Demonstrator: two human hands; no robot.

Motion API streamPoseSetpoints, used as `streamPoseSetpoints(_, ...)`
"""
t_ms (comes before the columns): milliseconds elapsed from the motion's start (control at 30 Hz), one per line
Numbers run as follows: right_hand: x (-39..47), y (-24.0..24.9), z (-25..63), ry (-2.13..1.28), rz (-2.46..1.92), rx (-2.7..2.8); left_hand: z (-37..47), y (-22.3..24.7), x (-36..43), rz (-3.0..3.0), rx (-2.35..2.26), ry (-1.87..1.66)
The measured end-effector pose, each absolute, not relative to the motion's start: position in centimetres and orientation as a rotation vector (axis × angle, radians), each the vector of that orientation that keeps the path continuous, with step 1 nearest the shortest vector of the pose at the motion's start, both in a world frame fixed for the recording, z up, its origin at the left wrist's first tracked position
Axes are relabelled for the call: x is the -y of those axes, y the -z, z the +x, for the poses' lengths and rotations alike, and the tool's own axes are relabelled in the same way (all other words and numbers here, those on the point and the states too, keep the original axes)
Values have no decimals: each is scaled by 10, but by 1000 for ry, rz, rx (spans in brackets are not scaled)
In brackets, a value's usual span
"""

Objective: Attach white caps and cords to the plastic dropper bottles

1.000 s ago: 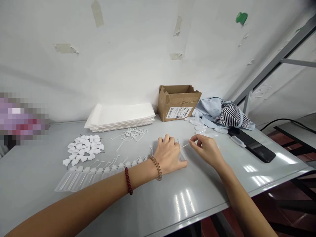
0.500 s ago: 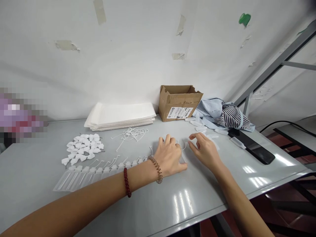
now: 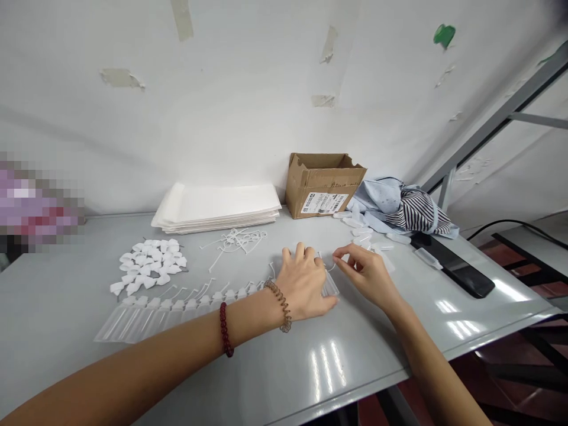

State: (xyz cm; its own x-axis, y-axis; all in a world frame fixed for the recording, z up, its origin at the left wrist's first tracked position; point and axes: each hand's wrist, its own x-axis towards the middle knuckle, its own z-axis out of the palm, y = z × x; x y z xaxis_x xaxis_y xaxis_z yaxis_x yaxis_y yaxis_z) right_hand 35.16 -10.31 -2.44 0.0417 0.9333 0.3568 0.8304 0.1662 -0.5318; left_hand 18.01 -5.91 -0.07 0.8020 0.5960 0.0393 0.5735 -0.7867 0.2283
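A row of clear, flat plastic tubes (image 3: 133, 322) with white caps lies across the table, thin white hooked strips sticking out beyond several caps. My left hand (image 3: 304, 283) rests palm down over the right end of this row, fingers curved and apart, hiding the tubes beneath. Just to its right, my right hand (image 3: 366, 269) pinches the end of a thin white plastic strip (image 3: 329, 270) between thumb and forefinger. A tangle of white ringed strips (image 3: 242, 241) lies behind my left hand. Farther left is a pile of small white caps (image 3: 148, 266).
A stack of white sheets (image 3: 217, 207) and an open cardboard box (image 3: 326, 183) stand by the wall. Right of the box are loose clear tubes (image 3: 398, 238), a bundle of blue and striped cloth (image 3: 421, 207) and a black phone-like slab (image 3: 465, 272).
My right hand has moved slightly left, and its thumb and forefinger have closed on the thin white strip. The left hand stays nearly still over the tubes.
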Motion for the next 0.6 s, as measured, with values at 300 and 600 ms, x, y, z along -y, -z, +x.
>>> streamPoseSetpoints(300,103,24,348,-244,-1681,1779,147,-18,21,2446,-1123,-186)
streamPoseSetpoints(600,99,30,372,101,-1925,1432,92,-9,-30,2506,-1556,-167)
